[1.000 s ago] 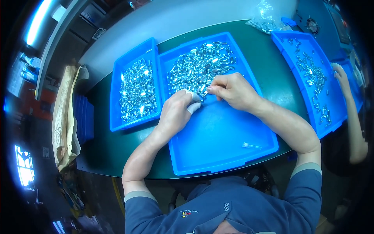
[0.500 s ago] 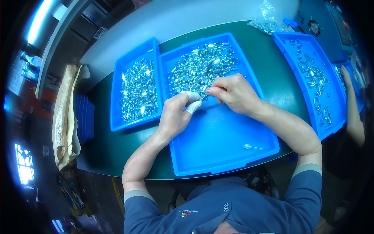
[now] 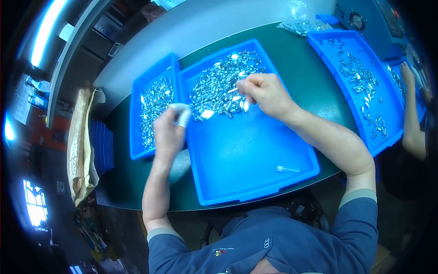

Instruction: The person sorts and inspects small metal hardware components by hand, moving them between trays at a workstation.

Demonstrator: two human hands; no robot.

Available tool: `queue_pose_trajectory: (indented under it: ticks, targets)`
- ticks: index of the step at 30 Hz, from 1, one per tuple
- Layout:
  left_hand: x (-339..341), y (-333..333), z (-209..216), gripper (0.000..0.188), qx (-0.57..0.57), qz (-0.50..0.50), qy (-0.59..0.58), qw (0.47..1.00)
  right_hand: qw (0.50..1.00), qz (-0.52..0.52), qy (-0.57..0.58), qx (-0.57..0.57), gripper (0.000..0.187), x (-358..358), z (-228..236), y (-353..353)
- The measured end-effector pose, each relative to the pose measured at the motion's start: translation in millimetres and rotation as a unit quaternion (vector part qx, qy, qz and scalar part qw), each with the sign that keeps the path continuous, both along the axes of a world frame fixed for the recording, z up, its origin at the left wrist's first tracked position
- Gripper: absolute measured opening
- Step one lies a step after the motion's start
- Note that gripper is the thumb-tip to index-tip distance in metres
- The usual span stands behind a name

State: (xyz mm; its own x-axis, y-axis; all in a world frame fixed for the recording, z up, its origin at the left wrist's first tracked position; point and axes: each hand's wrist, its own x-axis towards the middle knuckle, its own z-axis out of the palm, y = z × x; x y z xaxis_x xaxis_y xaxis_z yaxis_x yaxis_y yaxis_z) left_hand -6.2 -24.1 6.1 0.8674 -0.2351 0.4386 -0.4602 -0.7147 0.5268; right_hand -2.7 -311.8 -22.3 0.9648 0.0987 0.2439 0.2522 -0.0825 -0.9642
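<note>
A large blue tray [image 3: 255, 155] lies in front of me with a heap of small shiny metal parts [image 3: 219, 86] at its far end. My right hand [image 3: 267, 93] rests on the heap's right edge, fingertips pinched among the parts. My left hand [image 3: 169, 130], with a white cover on one finger, is blurred over the rim between this tray and a narrower blue tray [image 3: 135, 150] to its left, which holds more metal parts [image 3: 153, 102]. What the left hand carries is hidden. One small pin-like piece [image 3: 287, 169] lies alone near the big tray's front right corner.
A third blue tray [image 3: 346, 41] with scattered metal parts stands at the right, where another person's hand [image 3: 408, 75] works. A clear bag of parts [image 3: 299, 23] lies at the back. A brown paper bag [image 3: 82, 146] and stacked blue trays [image 3: 102, 146] sit left of the green table.
The hands were together over the middle tray. My left hand has swung left toward the narrow tray; my right hand stays at the heap.
</note>
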Motion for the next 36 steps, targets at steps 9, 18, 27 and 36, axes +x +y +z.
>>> queue_pose_trajectory:
  ticks: [9, 18, 27, 36]
  targets:
    - [14, -27, -9, 0.029, 0.143, -0.079, -0.077, 0.984, 1.000, 0.002, -0.012, -0.014, 0.036, -3, 2, 4]
    - [10, -52, -27, 0.026, 0.202, -0.131, -0.066, 0.968, 0.998, 0.024, 0.006, -0.052, 0.032, -7, 5, 4]
    - [2, -53, -26, 0.020, -0.036, -0.146, 0.044, 0.988, 0.990, 0.030, -0.005, -0.138, 0.026, -11, 6, 8]
    - [3, -52, -24, 0.021, -0.036, -0.178, 0.000, 0.983, 0.979, -0.002, -0.102, -0.177, 0.023, -11, 5, 11]
